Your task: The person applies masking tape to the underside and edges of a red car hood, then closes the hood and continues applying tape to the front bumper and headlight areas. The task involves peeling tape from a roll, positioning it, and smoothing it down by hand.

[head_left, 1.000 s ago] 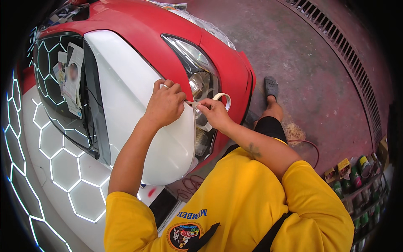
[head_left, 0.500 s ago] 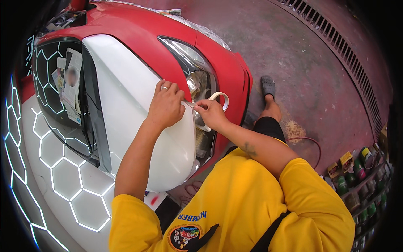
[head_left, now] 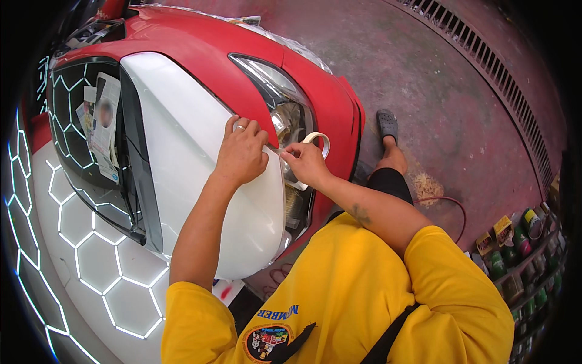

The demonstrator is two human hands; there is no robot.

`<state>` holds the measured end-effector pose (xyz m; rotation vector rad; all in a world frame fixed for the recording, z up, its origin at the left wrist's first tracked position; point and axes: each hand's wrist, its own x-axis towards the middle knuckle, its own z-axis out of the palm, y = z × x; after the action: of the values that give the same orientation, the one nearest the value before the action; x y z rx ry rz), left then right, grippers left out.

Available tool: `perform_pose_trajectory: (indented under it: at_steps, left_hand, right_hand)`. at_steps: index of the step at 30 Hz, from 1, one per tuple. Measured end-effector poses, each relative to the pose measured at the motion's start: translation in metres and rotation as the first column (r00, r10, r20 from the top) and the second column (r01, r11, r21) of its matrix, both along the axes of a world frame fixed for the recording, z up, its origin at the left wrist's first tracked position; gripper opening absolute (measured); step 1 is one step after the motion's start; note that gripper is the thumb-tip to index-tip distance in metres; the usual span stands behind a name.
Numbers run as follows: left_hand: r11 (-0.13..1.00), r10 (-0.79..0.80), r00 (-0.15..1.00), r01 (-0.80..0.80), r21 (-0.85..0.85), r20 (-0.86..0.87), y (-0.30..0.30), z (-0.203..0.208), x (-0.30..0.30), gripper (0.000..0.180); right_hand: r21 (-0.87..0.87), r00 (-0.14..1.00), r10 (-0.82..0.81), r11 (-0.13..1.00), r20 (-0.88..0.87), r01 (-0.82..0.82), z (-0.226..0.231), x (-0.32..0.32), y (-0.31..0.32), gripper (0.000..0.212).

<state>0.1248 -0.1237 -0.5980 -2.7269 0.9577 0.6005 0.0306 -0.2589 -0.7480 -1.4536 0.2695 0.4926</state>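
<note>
A white car hood (head_left: 200,188) lies beside a red fender (head_left: 200,67), and a headlight (head_left: 284,115) is set into the front. At the seam between white and red, my left hand (head_left: 241,153) rests with its fingers curled together over the hood's edge; what lies beneath them is hidden. Just to its right, my right hand (head_left: 306,164) is closed in a pinch close to the hood edge. A pale roll of masking tape (head_left: 327,145) hangs at the right hand, in front of the headlight. The pinched tape end is mostly covered by the fingers.
Newspaper sheets (head_left: 104,127) lie on the dark windshield (head_left: 70,115). A floor grate (head_left: 485,54) curves along the upper right. At the lower right stands a rack (head_left: 521,282) with bottles and cans. A thin red hose (head_left: 464,215) crosses the floor near my foot.
Both hands stay at the same seam. My right hand has shifted very slightly, and the short light strip seen between the hands shows less now.
</note>
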Motion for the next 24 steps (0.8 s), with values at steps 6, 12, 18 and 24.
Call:
perform_pose_trajectory:
  at_steps: [6, 12, 18, 24]
  left_hand:
    - [1.000, 0.014, 1.000, -0.014, -0.023, 0.010, -0.001, 0.001, -0.002, 0.016]
    - [0.998, 0.007, 1.000, -0.005, -0.064, 0.029, 0.002, 0.001, -0.006, 0.018]
    - [0.996, 0.009, 0.999, -0.007, -0.085, 0.031, 0.004, 0.001, -0.007, 0.019]
    - [0.995, 0.022, 0.999, -0.018, -0.100, 0.030, 0.004, 0.001, -0.007, 0.019]
  right_hand:
    - [-0.017, 0.999, -0.022, 1.000, -0.025, 0.021, 0.005, 0.001, 0.001, 0.026]
    - [0.008, 0.997, -0.070, 0.998, -0.041, 0.070, 0.003, 0.000, 0.005, 0.031]
    - [-0.019, 0.996, -0.058, 0.998, -0.061, 0.057, 0.004, 0.002, 0.007, 0.034]
    - [-0.011, 0.993, -0.099, 0.995, -0.062, 0.098, 0.005, 0.001, 0.011, 0.034]
